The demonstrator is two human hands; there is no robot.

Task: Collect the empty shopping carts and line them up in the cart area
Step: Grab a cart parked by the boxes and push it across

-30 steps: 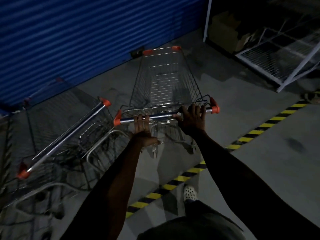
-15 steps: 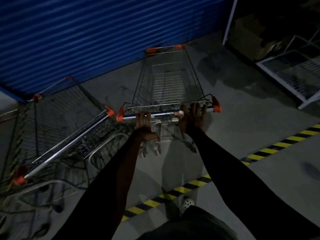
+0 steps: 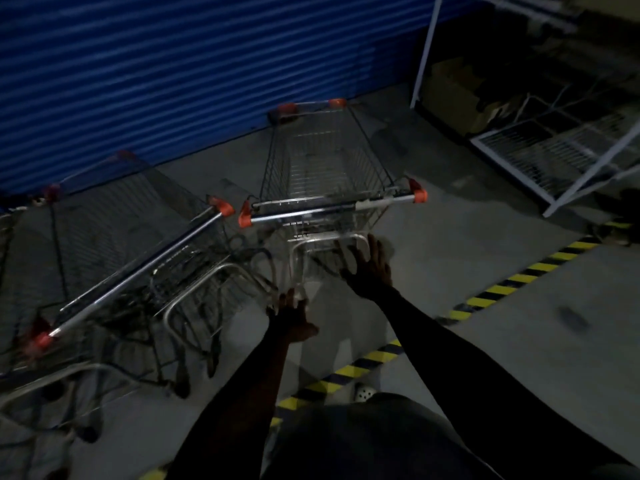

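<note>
While the left hand (image 3: 291, 317) and the right hand (image 3: 370, 268) are reaching forward with fingers spread wide and holding nothing, the cart (image 3: 325, 161) is standing just ahead of them on the floor (image 3: 467, 244), its nose pointing at the blue shutter (image 3: 173, 64). Its handle (image 3: 332, 207), capped in orange at both ends, is lying beyond both hands and clear of them. The right hand is showing nearer the cart, over the low frame under the basket; whether it is touching that frame cannot be told. The left hand is hovering further back, nearer the body and apart from the cart. A second cart (image 3: 114, 230) is standing just beside the first on the left, turned at an angle, so that one end of its handle is nearly meeting the first cart's handle. Yellow-and-black tape (image 3: 502, 289) is crossing the floor behind the arms, and a white wire rack (image 3: 554, 157) is sitting off to the right.
</note>
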